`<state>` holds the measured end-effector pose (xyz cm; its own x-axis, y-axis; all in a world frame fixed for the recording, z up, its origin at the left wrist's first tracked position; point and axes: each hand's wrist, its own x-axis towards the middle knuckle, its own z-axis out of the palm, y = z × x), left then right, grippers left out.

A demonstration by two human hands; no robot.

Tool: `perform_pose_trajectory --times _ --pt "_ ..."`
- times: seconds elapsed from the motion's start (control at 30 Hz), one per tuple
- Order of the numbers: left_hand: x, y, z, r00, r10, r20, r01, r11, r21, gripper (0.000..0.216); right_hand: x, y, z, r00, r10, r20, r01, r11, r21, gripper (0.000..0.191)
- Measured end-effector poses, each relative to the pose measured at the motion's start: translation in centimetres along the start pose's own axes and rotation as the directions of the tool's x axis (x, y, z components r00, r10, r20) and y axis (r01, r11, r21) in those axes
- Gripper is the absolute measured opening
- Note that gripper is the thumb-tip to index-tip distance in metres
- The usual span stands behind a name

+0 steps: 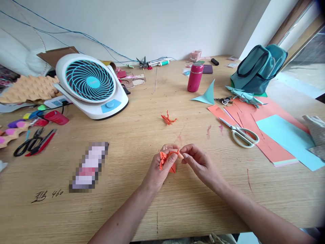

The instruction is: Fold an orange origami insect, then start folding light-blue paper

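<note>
My left hand point(165, 162) is closed around a piece of folded orange paper point(164, 158), its thumb pressing on top. Creased flaps stick out to the left and below the thumb; the rest is covered by the fingers. My right hand point(196, 159) meets it from the right, thumb and forefinger pinched at the paper's narrow tip. How much of the tip sits between them is hard to see. Farther up the table lies a small orange origami figure point(168, 118) with thin pointed limbs, touched by neither hand.
White scissors point(242, 134) lie on orange paper sheets point(273, 149) at the right, beside a light blue sheet point(286, 135). A teal folded paper point(207, 95) is near a pink bottle point(195, 77). A fan point(93, 84) stands left, above a blurred-out flat object point(88, 166).
</note>
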<state>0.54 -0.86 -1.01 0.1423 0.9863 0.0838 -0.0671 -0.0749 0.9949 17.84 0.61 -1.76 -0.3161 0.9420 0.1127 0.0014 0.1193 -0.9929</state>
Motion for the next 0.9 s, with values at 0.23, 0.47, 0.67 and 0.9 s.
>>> perform_pose_trajectory --times 0.23,0.47,0.67,0.9 --pt "-0.1 0.8 0.0 0.988 -0.013 0.155 0.03 0.994 -0.109 0.029 -0.5 0.0 1.4 0.977 -0.002 0.212 0.001 1.0 0.007 0.033" --pt "0.2 0.3 0.4 0.985 -0.169 0.027 0.17 0.938 -0.303 0.05 -0.5 -0.6 0.6 0.968 -0.232 -0.1 0.181 0.914 -0.364 0.012" --pt "0.6 -0.2 1.1 0.959 -0.281 -0.027 0.249 0.888 -0.386 0.031 -0.5 -0.2 0.3 0.891 -0.453 -0.037 0.364 0.759 -0.54 0.015" --pt "0.4 -0.7 0.6 0.925 -0.34 0.169 0.371 0.712 -0.596 0.033 -1.1 -1.4 0.6 0.925 -0.375 0.059 0.372 0.864 -0.34 0.009"
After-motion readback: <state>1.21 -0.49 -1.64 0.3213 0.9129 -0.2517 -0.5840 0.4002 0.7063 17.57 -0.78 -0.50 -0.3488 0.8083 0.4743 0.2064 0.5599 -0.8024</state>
